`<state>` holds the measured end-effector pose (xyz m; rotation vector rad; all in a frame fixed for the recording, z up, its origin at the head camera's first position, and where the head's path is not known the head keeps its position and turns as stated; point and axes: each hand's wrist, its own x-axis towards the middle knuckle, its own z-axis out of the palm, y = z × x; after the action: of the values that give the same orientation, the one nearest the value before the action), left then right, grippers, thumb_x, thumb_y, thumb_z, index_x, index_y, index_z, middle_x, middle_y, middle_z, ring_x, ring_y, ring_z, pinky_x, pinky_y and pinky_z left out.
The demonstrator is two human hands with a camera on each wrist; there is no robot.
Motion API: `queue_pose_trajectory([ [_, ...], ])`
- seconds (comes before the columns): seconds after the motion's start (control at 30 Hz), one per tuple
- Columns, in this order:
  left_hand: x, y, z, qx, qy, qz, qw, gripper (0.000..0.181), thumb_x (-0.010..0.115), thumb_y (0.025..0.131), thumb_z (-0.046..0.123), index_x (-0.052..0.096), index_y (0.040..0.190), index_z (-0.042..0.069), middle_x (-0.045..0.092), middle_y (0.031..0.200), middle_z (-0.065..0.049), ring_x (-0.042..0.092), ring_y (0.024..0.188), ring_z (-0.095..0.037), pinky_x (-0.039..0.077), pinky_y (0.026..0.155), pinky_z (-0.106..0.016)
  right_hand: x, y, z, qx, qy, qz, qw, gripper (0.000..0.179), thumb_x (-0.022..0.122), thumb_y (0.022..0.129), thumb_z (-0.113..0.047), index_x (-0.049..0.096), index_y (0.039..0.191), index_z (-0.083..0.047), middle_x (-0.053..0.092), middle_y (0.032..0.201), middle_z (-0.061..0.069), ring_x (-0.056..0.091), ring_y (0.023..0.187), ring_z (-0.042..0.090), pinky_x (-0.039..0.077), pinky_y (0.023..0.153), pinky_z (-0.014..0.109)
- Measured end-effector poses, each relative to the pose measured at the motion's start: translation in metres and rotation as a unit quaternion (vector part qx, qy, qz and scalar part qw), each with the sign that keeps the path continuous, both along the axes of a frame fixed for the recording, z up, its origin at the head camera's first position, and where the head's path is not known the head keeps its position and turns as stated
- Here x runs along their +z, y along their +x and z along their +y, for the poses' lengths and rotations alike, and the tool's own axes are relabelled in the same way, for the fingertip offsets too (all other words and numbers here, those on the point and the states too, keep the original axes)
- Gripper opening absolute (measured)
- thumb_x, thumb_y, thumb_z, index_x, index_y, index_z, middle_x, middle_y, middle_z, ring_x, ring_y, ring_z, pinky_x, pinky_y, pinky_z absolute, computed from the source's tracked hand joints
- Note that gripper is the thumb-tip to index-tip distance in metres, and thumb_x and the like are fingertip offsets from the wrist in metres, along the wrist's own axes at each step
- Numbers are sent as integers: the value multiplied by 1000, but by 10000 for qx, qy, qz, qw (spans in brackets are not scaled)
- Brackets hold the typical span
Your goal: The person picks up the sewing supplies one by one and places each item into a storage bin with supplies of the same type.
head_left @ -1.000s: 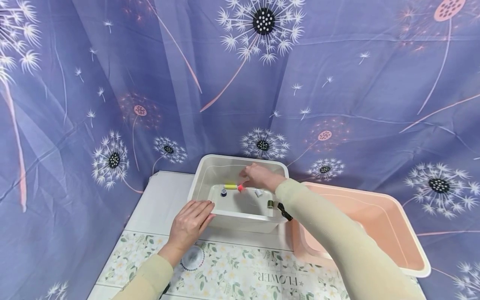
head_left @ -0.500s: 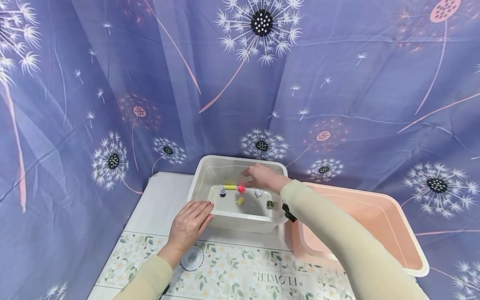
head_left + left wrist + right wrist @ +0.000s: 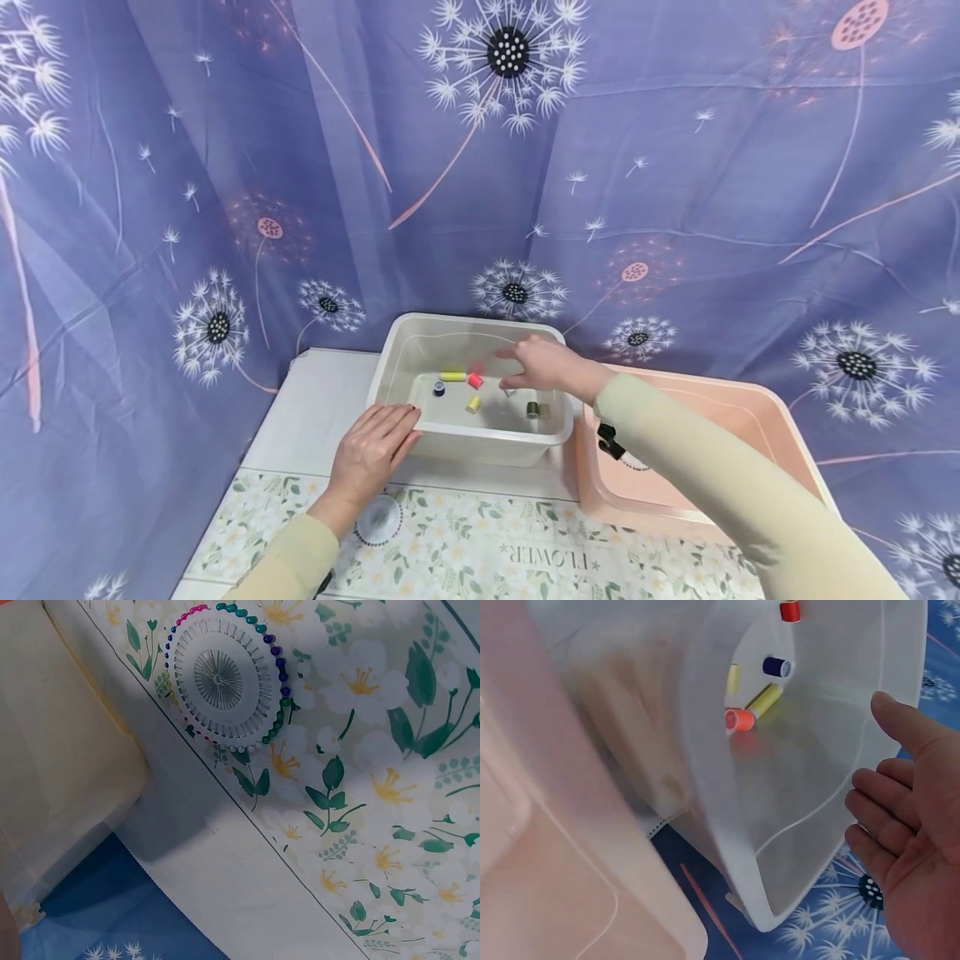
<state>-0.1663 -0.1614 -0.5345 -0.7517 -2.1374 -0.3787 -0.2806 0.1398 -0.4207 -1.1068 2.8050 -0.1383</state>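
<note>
My left hand [image 3: 372, 446] grips the front left corner of a grey-white plastic tub [image 3: 480, 437], with fingers over the rim and thumb on the outside. Above the tub's right half my right hand [image 3: 546, 365] is held with nothing in it, fingers loosely extended and thumb apart. On the tub floor lie several thread spools: a red spool [image 3: 475, 380], a long yellow spool [image 3: 452, 377], a navy spool [image 3: 438, 387], a shorter yellow spool [image 3: 473, 404] and a dark green spool [image 3: 532, 409]. The right hand partly covers a whitish spool [image 3: 511, 392].
A pink tub [image 3: 720, 417] stands close to the right, partly under my right forearm; the edge of a beaded disc [image 3: 637, 463] shows inside it. A wheel of pearl-headed pins [image 3: 225, 675] lies on the floral mat [image 3: 450, 533] in front. A blue dandelion curtain [image 3: 450, 167] hangs behind.
My right hand has drawn back to the right, away from the red spool. The shorter yellow spool has come into view on the tub floor. The left hand keeps its place on the rim.
</note>
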Motion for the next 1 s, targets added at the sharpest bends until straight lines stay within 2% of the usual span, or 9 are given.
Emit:
queue_pose_trajectory([
  [0.07, 0, 0, 0, 4, -6, -4, 10000, 37, 58, 94, 38, 71, 113, 9, 71, 111, -7, 68, 98, -26, 51, 92, -48, 3, 5, 4, -1, -41, 11, 10000, 62, 70, 84, -47, 57, 135, -14, 72, 104, 11, 70, 87, 24, 55, 86, 40],
  [0.13, 0, 0, -1, -7, -14, -33, 10000, 36, 64, 90, 35, 71, 113, 9, 71, 111, -7, 69, 97, -27, 51, 92, -48, 5, 9, 8, 17, -153, 21, 9999, 63, 71, 83, -47, 56, 136, -14, 71, 108, 12, 69, 91, 25, 54, 88, 41],
  [0.23, 1, 0, -2, -14, -35, -78, 10000, 36, 64, 90, 34, 71, 113, 9, 71, 110, -7, 68, 97, -27, 51, 93, -49, 7, 15, 15, 65, -356, 42, 9993, 63, 72, 83, -46, 56, 136, -15, 67, 120, 10, 68, 100, 26, 53, 92, 42],
  [0.3, 1, 1, -3, -28, -64, -119, 9999, 37, 68, 86, 32, 71, 114, 9, 71, 110, -7, 68, 97, -27, 51, 93, -49, 9, 19, 19, 101, -496, 56, 9987, 63, 72, 83, -45, 57, 135, -14, 65, 125, 9, 67, 103, 27, 52, 93, 43],
  [0.4, 1, 1, -3, -12, -131, -144, 9998, 36, 64, 89, 34, 71, 114, 8, 71, 110, -7, 68, 98, -27, 50, 94, -49, 12, 26, 25, 122, -586, 45, 9982, 62, 71, 84, -45, 56, 135, -12, 60, 132, 7, 64, 109, 29, 50, 97, 44],
  [0.47, 1, 1, -3, -1, -177, -154, 9997, 37, 66, 87, 33, 71, 114, 9, 71, 111, -7, 68, 98, -27, 50, 94, -49, 13, 30, 29, 109, -616, 35, 9980, 63, 70, 85, -46, 56, 135, -11, 58, 135, 8, 62, 113, 31, 48, 99, 45],
  [0.73, 4, 3, -1, -33, -216, -264, 9994, 40, 74, 78, 28, 71, 113, 8, 72, 109, -8, 68, 97, -28, 51, 93, -50, 19, 51, 43, 14, -768, 98, 9970, 67, 67, 86, -50, 53, 138, -12, 56, 137, 8, 64, 110, 26, 46, 101, 44],
  [0.87, 7, 3, 0, -37, -225, -383, 9990, 42, 76, 76, 26, 71, 113, 8, 72, 108, -8, 68, 97, -29, 51, 93, -50, 21, 65, 50, -22, -891, -5, 9960, 68, 67, 86, -49, 52, 139, -10, 54, 139, 9, 57, 122, 29, 43, 105, 45],
  [1.0, 11, 5, 0, 28, -313, -539, 9981, 42, 77, 76, 26, 71, 114, 9, 72, 109, -7, 68, 99, -27, 50, 95, -49, 21, 78, 57, -59, -991, -33, 9951, 68, 66, 86, -49, 49, 141, -12, 53, 140, 9, 52, 126, 30, 41, 106, 46],
])
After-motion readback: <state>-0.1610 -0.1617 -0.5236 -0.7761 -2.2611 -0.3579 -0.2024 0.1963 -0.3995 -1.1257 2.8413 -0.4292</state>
